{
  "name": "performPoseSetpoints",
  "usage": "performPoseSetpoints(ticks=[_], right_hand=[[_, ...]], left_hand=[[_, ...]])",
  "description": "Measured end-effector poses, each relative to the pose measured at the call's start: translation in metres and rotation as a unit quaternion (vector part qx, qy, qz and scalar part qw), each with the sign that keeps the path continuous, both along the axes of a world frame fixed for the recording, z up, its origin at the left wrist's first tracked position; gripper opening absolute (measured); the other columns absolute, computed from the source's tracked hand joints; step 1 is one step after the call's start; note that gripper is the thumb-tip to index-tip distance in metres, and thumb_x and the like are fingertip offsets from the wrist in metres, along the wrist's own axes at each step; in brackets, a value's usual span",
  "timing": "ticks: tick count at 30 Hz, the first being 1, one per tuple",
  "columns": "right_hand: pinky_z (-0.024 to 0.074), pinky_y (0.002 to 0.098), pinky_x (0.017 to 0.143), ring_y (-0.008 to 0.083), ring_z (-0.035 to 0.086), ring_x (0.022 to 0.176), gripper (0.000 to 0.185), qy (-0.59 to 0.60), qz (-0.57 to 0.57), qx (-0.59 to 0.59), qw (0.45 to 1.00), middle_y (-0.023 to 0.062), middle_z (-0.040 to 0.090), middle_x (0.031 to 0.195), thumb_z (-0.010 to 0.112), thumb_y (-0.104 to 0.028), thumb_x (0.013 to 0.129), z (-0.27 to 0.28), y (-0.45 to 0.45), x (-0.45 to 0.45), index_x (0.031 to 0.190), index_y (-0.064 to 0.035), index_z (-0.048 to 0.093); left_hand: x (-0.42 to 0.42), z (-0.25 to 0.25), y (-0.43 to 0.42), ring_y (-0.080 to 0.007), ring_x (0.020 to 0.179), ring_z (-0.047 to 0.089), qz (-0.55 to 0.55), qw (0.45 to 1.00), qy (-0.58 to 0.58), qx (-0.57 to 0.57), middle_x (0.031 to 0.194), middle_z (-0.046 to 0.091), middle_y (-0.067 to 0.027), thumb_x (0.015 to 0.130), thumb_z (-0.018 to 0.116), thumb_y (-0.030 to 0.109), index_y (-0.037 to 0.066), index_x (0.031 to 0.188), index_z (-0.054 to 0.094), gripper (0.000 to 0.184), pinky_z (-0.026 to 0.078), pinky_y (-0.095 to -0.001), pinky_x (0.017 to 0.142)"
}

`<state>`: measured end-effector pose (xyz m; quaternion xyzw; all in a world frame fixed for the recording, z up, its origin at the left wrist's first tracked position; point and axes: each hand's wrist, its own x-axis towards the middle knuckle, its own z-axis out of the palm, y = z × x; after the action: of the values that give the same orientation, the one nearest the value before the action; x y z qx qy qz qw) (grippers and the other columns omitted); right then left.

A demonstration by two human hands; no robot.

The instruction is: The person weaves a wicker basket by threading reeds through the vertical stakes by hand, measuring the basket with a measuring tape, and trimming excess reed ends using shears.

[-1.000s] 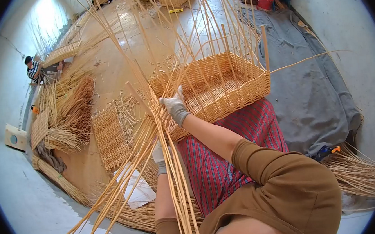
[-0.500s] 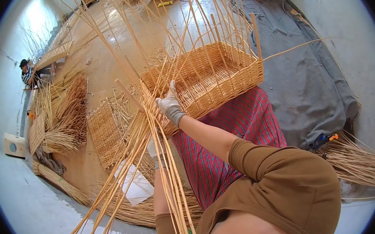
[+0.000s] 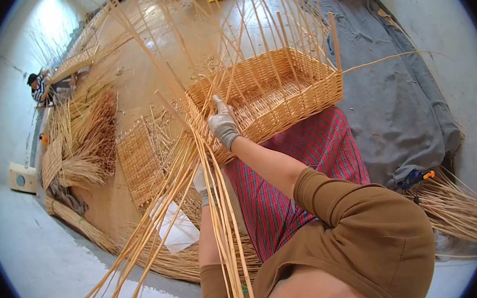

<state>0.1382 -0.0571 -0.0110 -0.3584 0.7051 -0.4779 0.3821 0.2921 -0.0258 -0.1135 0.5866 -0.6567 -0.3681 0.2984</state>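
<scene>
A rectangular wicker basket (image 3: 288,108) with tall upright stakes rests tilted on the checked cloth over my lap. My right hand (image 3: 224,126), in a pale glove, is closed over its near left corner, among the stakes; one digit points up and the other fingers are partly hidden. Below that corner, my left hand (image 3: 200,181), also gloved, is mostly behind a spray of long willow rods (image 3: 222,228). Its fingers cannot be seen. These rods fan from the corner down toward my body and the lower left.
Woven panel (image 3: 137,165) and white sheet (image 3: 178,232) lie left. Bundled rods (image 3: 89,138) are beyond them. Grey cloth (image 3: 391,98) covers the right side, near a dark tool with an orange tip (image 3: 417,178). A co-worker (image 3: 39,89) sits far left.
The whole view has shifted slightly, so the basket and both hands appear a little farther right. My right hand's raised digit now sits closer to the rest of the hand.
</scene>
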Motion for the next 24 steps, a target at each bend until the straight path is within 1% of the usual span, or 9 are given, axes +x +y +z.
performPoseSetpoints(ticks=[4,7,10,14,17,18,21,22,24], right_hand=[[0.026,0.043,0.115,0.0371,0.042,0.131,0.074,0.127,-0.099,-0.202,0.966,0.0188,0.037,0.152,0.067,-0.012,0.086,0.02,-0.012,0.006,0.152,-0.0157,0.032],[0.0379,0.0419,0.107,0.0344,0.051,0.124,0.067,0.189,-0.12,-0.238,0.945,0.0193,0.048,0.144,0.066,-0.011,0.089,0.042,-0.019,0.004,0.149,-0.0116,0.036],[0.0531,0.0361,0.06,0.0253,0.066,0.064,0.045,0.092,-0.03,-0.361,0.927,0.0151,0.069,0.085,0.059,-0.005,0.092,0.066,-0.018,-0.007,0.136,-0.0073,0.049],[0.0541,0.0295,0.06,0.0175,0.068,0.071,0.028,-0.17,0.297,-0.141,0.929,0.011,0.07,0.085,0.063,-0.018,0.096,0.145,0.005,-0.017,0.121,-0.0058,0.058],[0.0556,0.0286,0.065,0.0181,0.069,0.077,0.03,0.007,0.353,-0.184,0.917,0.0108,0.071,0.085,0.062,-0.023,0.097,0.126,-0.028,-0.007,0.119,-0.0049,0.059],[0.056,0.0299,0.069,0.0198,0.069,0.082,0.036,-0.018,0.239,-0.411,0.88,0.0107,0.071,0.087,0.062,-0.029,0.097,0.129,-0.015,-0.004,0.124,-0.0051,0.057],[0.056,0.0303,0.07,0.0207,0.068,0.086,0.04,-0.072,-0.021,-0.515,0.854,0.0106,0.069,0.094,0.059,-0.033,0.098,0.135,0.017,-0.018,0.128,-0.0081,0.053],[0.0545,0.0285,0.068,0.0191,0.066,0.085,0.039,-0.172,0.045,-0.493,0.852,0.011,0.068,0.098,0.053,-0.037,0.1,0.12,0.025,-0.012,0.125,-0.0068,0.054],[0.0519,0.0315,0.068,0.0141,0.051,0.063,0.028,-0.036,0.064,-0.398,0.915,0.0014,0.057,0.075,0.044,-0.031,0.106,0.032,0.029,-0.014,0.101,-0.0063,0.057]], left_hand=[[0.026,-0.012,0.03,-0.0326,0.082,0.069,0.027,0.999,-0.009,0.021,0.103,0.071,-0.0129,0.085,0.067,0.032,0.015,0.132,0.058,0.051,0.055,-0.0427,0.066],[0.065,-0.12,0.039,-0.0323,0.082,0.069,0.032,0.998,-0.02,0.053,0.103,0.071,-0.0128,0.086,0.067,0.032,0.015,0.132,0.058,0.051,0.055,-0.0424,0.066],[0.051,-0.091,0.026,-0.0283,0.083,0.069,0.058,0.998,-0.006,0.0,0.1,0.069,-0.0113,0.088,0.064,0.045,0.009,0.126,0.059,0.052,0.057,-0.0387,0.069],[0.042,-0.064,0.058,-0.0243,0.084,0.07,0.088,0.996,-0.002,-0.021,0.097,0.067,-0.0098,0.091,0.061,0.057,0.003,0.12,0.06,0.061,0.058,-0.0349,0.073],[0.036,-0.053,0.074,-0.0251,0.084,0.07,0.081,0.995,-0.009,-0.064,0.098,0.068,-0.0103,0.092,0.06,0.055,0.003,0.12,0.06,0.059,0.058,-0.0357,0.074],[0.033,-0.048,0.082,-0.0254,0.085,0.07,0.078,0.994,-0.012,-0.077,0.098,0.068,-0.0104,0.093,0.06,0.054,0.003,0.12,0.06,0.058,0.058,-0.036,0.074],[0.022,-0.035,0.09,-0.0262,0.085,0.07,0.076,0.99,-0.017,-0.118,0.098,0.068,-0.0109,0.094,0.059,0.053,0.003,0.12,0.06,0.056,0.058,-0.0368,0.074],[0.017,-0.031,0.091,-0.0265,0.086,0.07,0.075,0.989,-0.021,-0.128,0.098,0.068,-0.0111,0.094,0.058,0.052,0.003,0.12,0.06,0.055,0.058,-0.0371,0.075],[0.012,-0.023,0.106,-0.027,0.086,0.07,0.07,0.986,-0.033,-0.149,0.099,0.069,-0.0114,0.095,0.058,0.051,0.004,0.121,0.06,0.054,0.058,-0.0376,0.075]])
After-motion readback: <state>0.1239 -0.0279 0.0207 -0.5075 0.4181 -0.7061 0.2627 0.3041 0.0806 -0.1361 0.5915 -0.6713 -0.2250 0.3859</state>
